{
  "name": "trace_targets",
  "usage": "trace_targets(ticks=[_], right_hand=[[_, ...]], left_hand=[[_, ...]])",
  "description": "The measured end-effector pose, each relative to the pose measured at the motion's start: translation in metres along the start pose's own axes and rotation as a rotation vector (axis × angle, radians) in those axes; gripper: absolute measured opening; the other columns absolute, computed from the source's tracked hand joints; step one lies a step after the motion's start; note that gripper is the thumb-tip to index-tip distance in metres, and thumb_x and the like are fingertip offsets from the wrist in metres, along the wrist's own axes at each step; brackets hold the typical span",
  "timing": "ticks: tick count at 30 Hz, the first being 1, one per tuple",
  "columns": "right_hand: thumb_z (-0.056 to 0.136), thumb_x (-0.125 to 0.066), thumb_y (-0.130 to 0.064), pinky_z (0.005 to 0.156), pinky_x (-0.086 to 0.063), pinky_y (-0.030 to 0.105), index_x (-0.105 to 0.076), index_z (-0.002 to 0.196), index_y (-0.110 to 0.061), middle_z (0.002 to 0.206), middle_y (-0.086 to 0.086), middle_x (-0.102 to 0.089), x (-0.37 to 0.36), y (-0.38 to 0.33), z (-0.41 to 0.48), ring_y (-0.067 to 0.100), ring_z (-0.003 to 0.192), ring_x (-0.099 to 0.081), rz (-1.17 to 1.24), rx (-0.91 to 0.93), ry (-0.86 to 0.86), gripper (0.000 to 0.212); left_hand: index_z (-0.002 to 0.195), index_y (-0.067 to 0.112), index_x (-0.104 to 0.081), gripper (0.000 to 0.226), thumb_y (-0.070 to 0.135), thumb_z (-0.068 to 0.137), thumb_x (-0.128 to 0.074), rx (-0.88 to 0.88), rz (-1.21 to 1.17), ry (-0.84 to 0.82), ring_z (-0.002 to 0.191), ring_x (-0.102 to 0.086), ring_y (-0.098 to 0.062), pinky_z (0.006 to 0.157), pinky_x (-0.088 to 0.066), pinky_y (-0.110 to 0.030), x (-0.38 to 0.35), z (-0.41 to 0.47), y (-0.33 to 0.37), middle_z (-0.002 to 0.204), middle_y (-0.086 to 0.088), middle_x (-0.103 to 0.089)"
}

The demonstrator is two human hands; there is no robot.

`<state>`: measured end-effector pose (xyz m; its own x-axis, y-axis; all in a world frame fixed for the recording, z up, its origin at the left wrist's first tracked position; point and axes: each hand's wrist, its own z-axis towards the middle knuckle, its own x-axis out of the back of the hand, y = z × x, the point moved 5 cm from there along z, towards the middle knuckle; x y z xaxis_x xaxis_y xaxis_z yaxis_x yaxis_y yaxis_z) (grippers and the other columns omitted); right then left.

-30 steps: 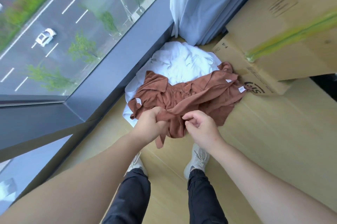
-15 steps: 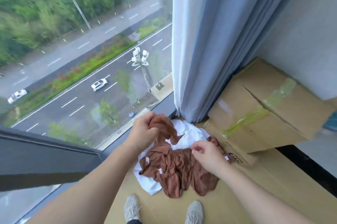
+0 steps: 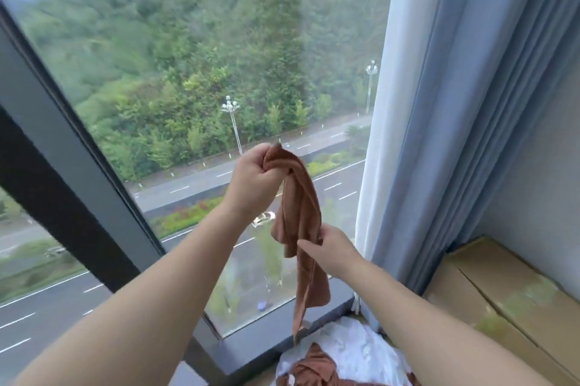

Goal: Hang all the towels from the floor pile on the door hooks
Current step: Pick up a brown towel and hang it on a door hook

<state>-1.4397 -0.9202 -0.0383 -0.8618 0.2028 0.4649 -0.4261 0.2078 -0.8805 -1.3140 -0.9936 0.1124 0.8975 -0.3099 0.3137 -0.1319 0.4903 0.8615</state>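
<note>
A brown towel (image 3: 300,213) hangs in the air in front of the window. My left hand (image 3: 255,176) grips its top corner in a fist. My right hand (image 3: 331,247) pinches it lower down, about halfway along. The towel's tail dangles down to the floor pile (image 3: 342,357), where more brown cloth (image 3: 314,370) lies on white towels in the corner. No door or hooks are in view.
A large window (image 3: 194,87) with a dark frame (image 3: 62,165) fills the left and centre. A blue curtain (image 3: 455,103) hangs at the right. A taped cardboard box (image 3: 508,301) lies on the floor beside the pile, against a wall.
I have stood up and lifted one brown towel off the pile. My left hand rose with its corner, my right hand followed, and the view tilted up from the floor to the window.
</note>
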Motion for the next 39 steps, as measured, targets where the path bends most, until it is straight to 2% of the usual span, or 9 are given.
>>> trace_targets(ticks=[4, 7, 11, 15, 18, 21, 24, 29, 39], right_hand=[[0.097, -0.052, -0.021, 0.069, -0.048, 0.030, -0.062, 0.079, -0.015, 0.079, 0.005, -0.066, -0.009, -0.040, 0.004, 0.022, 0.077, -0.063, 0.032, 0.016, 0.112, 0.021], [0.097, -0.051, -0.021, 0.065, -0.045, 0.032, -0.060, 0.070, -0.011, 0.069, 0.004, -0.062, -0.006, -0.077, 0.005, 0.020, 0.068, -0.058, 0.062, 0.077, 0.183, 0.030], [0.096, -0.054, -0.024, 0.055, -0.027, 0.031, -0.058, 0.076, 0.005, 0.061, 0.004, -0.045, -0.005, -0.141, 0.002, 0.014, 0.057, -0.041, 0.063, 0.251, 0.229, 0.035], [0.093, -0.061, -0.016, 0.049, -0.024, 0.027, -0.048, 0.057, -0.003, 0.050, -0.004, -0.035, -0.015, -0.186, -0.007, 0.011, 0.049, -0.032, 0.071, 0.372, 0.186, 0.039], [0.089, -0.064, -0.018, 0.055, -0.031, 0.029, -0.056, 0.070, 0.012, 0.060, 0.003, -0.045, -0.031, -0.211, -0.014, 0.015, 0.058, -0.041, 0.019, 0.449, 0.105, 0.037], [0.090, -0.064, -0.017, 0.058, -0.038, 0.030, -0.064, 0.080, 0.012, 0.065, 0.009, -0.055, -0.046, -0.231, -0.023, 0.016, 0.060, -0.048, -0.020, 0.494, 0.025, 0.031], [0.089, -0.064, -0.017, 0.059, -0.044, 0.034, -0.068, 0.081, 0.008, 0.072, 0.024, -0.066, -0.058, -0.247, -0.032, 0.018, 0.062, -0.052, -0.044, 0.545, -0.069, 0.027], [0.089, -0.066, -0.018, 0.061, -0.044, 0.030, -0.072, 0.085, 0.004, 0.074, 0.015, -0.067, -0.064, -0.262, -0.037, 0.014, 0.064, -0.053, -0.023, 0.579, -0.173, 0.022], [0.090, -0.066, -0.016, 0.057, -0.047, 0.024, -0.070, 0.072, -0.007, 0.064, -0.001, -0.065, -0.053, -0.260, -0.059, 0.011, 0.058, -0.057, 0.038, 0.623, -0.378, 0.020]], left_hand=[[0.080, 0.004, -0.068, 0.021, 0.019, 0.071, -0.057, 0.040, 0.064, 0.056, 0.081, -0.064, -0.040, 0.077, -0.054, -0.054, 0.054, -0.004, 0.012, 0.080, -0.021, -0.067], [0.079, 0.004, -0.068, 0.018, 0.020, 0.074, -0.060, 0.128, 0.163, 0.041, 0.082, -0.067, -0.034, 0.077, -0.056, -0.048, 0.091, -0.013, 0.004, 0.079, -0.016, -0.070], [0.081, 0.003, -0.063, 0.014, 0.016, 0.084, -0.061, 0.198, 0.305, 0.017, 0.073, -0.063, -0.025, 0.064, -0.046, -0.030, 0.131, -0.032, -0.011, 0.084, -0.018, -0.069], [0.086, 0.011, -0.059, 0.010, 0.018, 0.081, -0.063, 0.285, 0.448, -0.100, 0.070, -0.061, -0.015, 0.061, -0.046, -0.027, 0.154, -0.052, -0.023, 0.081, -0.005, -0.068], [0.096, 0.011, -0.057, 0.028, 0.020, 0.074, -0.071, 0.361, 0.496, -0.280, 0.079, -0.060, -0.018, 0.069, -0.046, -0.028, 0.158, -0.071, -0.025, 0.089, -0.001, -0.064], [0.127, 0.024, -0.044, 0.065, 0.033, 0.073, -0.078, 0.388, 0.543, -0.371, 0.106, -0.055, -0.018, 0.084, -0.044, -0.028, 0.162, -0.083, -0.017, 0.116, 0.003, -0.051], [0.130, 0.026, -0.047, 0.062, 0.027, 0.076, -0.076, 0.222, 0.422, -0.250, 0.112, -0.055, -0.015, 0.090, -0.048, -0.031, 0.166, -0.083, 0.004, 0.121, 0.007, -0.057], [0.104, 0.018, -0.066, 0.016, 0.015, 0.092, -0.056, 0.097, 0.369, -0.040, 0.087, -0.067, -0.017, 0.081, -0.055, -0.032, 0.176, -0.091, 0.033, 0.093, -0.001, -0.071], [0.085, 0.002, -0.064, 0.031, 0.022, 0.099, -0.045, 0.145, 0.448, 0.332, 0.068, -0.053, -0.016, 0.072, -0.049, -0.043, 0.178, -0.133, 0.067, 0.074, -0.006, -0.060]])
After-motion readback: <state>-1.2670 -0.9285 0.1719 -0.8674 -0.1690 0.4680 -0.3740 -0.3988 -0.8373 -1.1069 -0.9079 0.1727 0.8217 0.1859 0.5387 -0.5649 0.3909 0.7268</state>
